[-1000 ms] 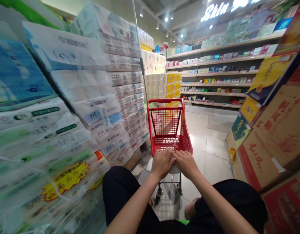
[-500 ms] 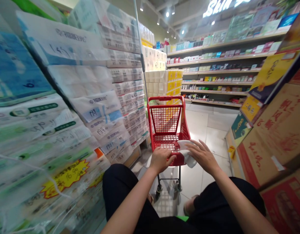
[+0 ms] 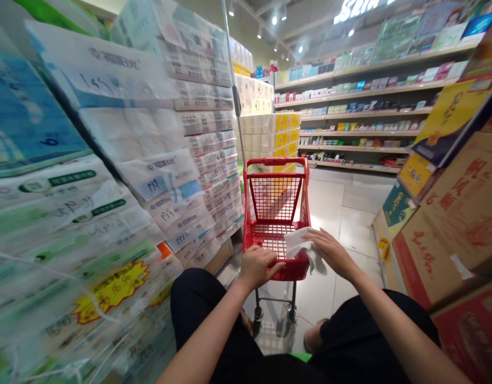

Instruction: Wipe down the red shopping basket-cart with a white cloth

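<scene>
A small red shopping cart [image 3: 305, 205] with a mesh basket and a raised handle stands between my knees. My left hand [image 3: 258, 265] is closed over the cart's near rim at its left corner, thumb along the edge. At the right side of the rim, my right hand [image 3: 329, 249] has its fingers closed on a white cloth [image 3: 297, 242]. Part of the cloth lies over the basket edge, and the rest hangs down outside under the fingers. The cart's wheels [image 3: 292, 313] rest on the tiles near my feet.
Wrapped tissue packs [image 3: 166, 176] are stacked high along the left. Cardboard boxes [image 3: 449, 229] line the right side. Yellow-and-white packs [image 3: 283, 138] stand behind the cart, with stocked shelves [image 3: 357, 136] farther back. A thin metal pole [image 3: 235, 98] rises left of the cart.
The white cloth is spread farther left over the basket edge, with my right hand still on it. The cart has turned or shifted slightly, and my left hand has slid a little left.
</scene>
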Demonstrator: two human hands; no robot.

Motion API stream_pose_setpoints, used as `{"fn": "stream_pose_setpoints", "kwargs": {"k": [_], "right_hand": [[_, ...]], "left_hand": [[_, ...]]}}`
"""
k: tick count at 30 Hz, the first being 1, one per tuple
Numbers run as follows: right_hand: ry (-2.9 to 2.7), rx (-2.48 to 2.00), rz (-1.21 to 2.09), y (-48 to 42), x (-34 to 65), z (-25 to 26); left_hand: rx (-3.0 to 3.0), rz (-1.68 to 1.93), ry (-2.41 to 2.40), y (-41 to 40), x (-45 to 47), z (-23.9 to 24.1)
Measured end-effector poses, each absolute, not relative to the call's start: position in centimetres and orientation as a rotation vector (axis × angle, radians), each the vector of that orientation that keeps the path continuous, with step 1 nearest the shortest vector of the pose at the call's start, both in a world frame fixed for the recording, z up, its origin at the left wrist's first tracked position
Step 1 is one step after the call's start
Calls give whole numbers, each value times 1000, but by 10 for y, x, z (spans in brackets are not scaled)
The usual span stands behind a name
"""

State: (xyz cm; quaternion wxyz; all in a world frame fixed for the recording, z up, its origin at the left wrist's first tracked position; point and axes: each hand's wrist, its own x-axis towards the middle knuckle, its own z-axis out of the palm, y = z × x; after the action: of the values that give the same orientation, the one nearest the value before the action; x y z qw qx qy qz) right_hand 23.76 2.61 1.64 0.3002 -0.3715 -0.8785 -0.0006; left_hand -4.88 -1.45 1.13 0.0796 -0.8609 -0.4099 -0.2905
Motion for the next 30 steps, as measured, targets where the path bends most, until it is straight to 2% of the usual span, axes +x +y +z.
{"fn": "stream_pose_setpoints", "kwargs": {"k": [8, 15, 20, 30], "right_hand": [[-2196, -1107, 95, 71, 237, 23], [-2123, -1013, 74, 6, 215, 1], [-2204, -975, 101, -20, 220, 8], [-2237, -1082, 204, 75, 254, 27]], "left_hand": [[-2521, -855, -1249, -16, -42, 9], [-2473, -857, -1276, -18, -40, 9], [-2523, -854, -1225, -17, -38, 8], [-2521, -874, -1200, -24, -32, 7]]}}
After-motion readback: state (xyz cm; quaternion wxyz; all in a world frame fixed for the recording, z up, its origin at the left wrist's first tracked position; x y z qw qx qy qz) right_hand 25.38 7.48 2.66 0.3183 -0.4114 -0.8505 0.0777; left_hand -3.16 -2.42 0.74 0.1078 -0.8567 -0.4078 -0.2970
